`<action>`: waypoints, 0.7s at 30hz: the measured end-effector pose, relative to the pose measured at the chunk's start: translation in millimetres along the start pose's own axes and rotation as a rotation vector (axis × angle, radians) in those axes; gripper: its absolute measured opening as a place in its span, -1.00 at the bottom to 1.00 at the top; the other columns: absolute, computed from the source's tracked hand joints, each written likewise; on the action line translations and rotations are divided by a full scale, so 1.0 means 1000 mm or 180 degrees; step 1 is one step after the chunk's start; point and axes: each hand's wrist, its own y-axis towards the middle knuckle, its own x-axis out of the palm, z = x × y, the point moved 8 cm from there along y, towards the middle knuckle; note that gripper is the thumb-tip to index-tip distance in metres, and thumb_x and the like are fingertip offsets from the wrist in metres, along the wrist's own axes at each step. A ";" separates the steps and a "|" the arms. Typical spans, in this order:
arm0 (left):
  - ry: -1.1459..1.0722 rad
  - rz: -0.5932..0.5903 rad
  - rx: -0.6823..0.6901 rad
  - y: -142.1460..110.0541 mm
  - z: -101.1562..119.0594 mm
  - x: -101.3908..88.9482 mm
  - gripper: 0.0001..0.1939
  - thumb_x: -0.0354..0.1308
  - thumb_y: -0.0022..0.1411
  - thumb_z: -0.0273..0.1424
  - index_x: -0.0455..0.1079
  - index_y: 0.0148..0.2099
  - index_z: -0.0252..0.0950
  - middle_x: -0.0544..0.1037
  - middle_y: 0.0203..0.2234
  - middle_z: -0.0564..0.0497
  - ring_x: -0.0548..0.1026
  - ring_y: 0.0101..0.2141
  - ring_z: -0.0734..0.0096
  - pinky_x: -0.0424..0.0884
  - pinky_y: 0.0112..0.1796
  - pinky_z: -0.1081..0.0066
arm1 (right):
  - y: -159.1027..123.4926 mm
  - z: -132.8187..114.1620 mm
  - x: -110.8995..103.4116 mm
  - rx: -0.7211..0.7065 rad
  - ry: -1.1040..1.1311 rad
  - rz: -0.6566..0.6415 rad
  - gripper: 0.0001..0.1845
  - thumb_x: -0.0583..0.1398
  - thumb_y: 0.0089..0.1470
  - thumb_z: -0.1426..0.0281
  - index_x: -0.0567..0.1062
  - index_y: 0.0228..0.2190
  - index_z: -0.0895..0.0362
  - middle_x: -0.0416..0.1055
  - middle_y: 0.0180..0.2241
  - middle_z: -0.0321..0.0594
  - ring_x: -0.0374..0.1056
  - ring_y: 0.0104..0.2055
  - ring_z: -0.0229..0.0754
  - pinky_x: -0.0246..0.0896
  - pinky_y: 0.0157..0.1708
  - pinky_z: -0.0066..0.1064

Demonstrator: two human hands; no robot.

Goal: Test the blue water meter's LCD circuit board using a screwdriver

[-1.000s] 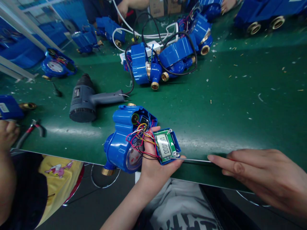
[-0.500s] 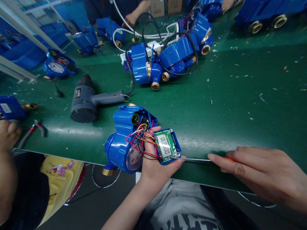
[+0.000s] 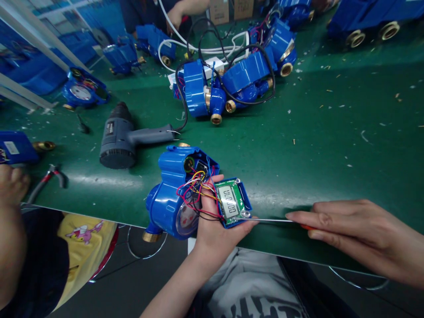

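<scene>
Gripping a thin, steel-shafted screwdriver (image 3: 273,220) by its orange-red handle, mostly hidden under the fingers, the right hand (image 3: 359,236) sits at the near edge of the green bench (image 3: 318,150). The tool's long axis runs almost level across the view, pointing left from the right fingertips to the lower corner of a small blue-rimmed circuit module with a grey digit display (image 3: 228,201). The left hand (image 3: 215,229) holds that module from below, thumb along its lower edge, face up; the shaft passes by the thumb tip, touching or not I cannot tell. The tip meets the board beside a clear round post, but whether it sits in a screw is too small to judge. The left hand is nearer the board; the right stands well apart, a shaft's length to its right.

Just left of the left hand lies an opened, glossy blue meter housing (image 3: 170,194), joined to the module by red, yellow and black wires (image 3: 191,201).

Farther off lie red-and-grey pliers (image 3: 49,174), near a co-worker's hand (image 3: 13,181), then a dark grey heat gun (image 3: 117,137), and beyond it blue meters with brass ends (image 3: 195,90) among looping cords.
</scene>
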 end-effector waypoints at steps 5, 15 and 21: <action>0.0018 -0.0003 0.0042 0.001 0.001 0.001 -0.23 0.40 -0.20 -0.63 0.15 0.03 -0.11 0.41 -0.29 0.15 0.47 -0.39 0.52 0.48 -0.36 0.53 | -0.002 -0.001 0.003 -0.0172 -0.0116 -0.0073 -0.57 -0.04 0.35 0.47 0.17 0.21 0.10 0.32 -0.44 -0.26 0.29 -0.48 -0.24 0.09 -0.55 -0.43; 0.0278 -0.0008 0.0190 0.000 0.006 -0.003 -0.22 0.43 -0.19 -0.60 0.16 0.04 -0.11 0.40 -0.26 0.15 0.46 -0.32 0.50 0.46 -0.29 0.52 | -0.005 0.006 0.009 -0.0319 -0.0345 -0.0020 -0.59 -0.05 0.36 0.49 0.20 0.19 0.15 0.33 -0.36 -0.23 0.28 -0.43 -0.26 0.09 -0.50 -0.41; 0.0276 -0.0036 0.0155 0.000 0.003 -0.002 -0.19 0.44 -0.20 -0.58 0.15 0.07 -0.09 0.41 -0.22 0.13 0.47 -0.27 0.44 0.47 -0.24 0.46 | -0.003 0.010 0.009 -0.0283 0.0065 -0.0063 -0.59 -0.02 0.35 0.48 0.19 0.20 0.13 0.33 -0.36 -0.23 0.30 -0.40 -0.25 0.11 -0.48 -0.43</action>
